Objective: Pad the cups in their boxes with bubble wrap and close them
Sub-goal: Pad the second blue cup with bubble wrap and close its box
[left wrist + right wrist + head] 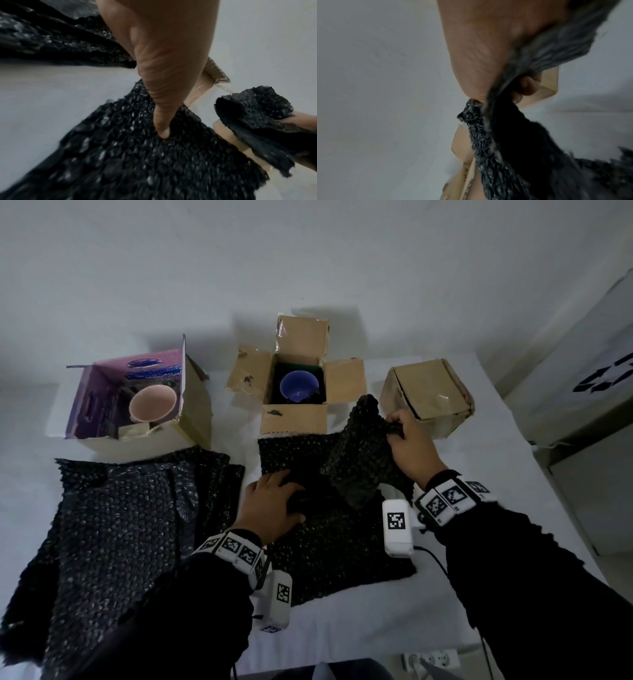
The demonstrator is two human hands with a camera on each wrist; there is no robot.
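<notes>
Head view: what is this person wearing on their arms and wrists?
Both arms are in long black sleeves. Each wrist carries a white band printed with square black-and-white code markers. A white boxy camera unit with its own marker hangs off the right wrist, another off the left. Thin black cables trail from them. The hands are bare.

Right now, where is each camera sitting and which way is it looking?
Head: on the person's head, looking down at the table, three boxes and bubble wrap; both hands and dark sleeves show.
Left wrist: along the left hand, whose fingers press the flat bubble wrap sheet.
Right wrist: along the right hand, which grips the lifted bubble wrap piece.
Shared: the lifted bubble wrap piece shows in all three views.
</notes>
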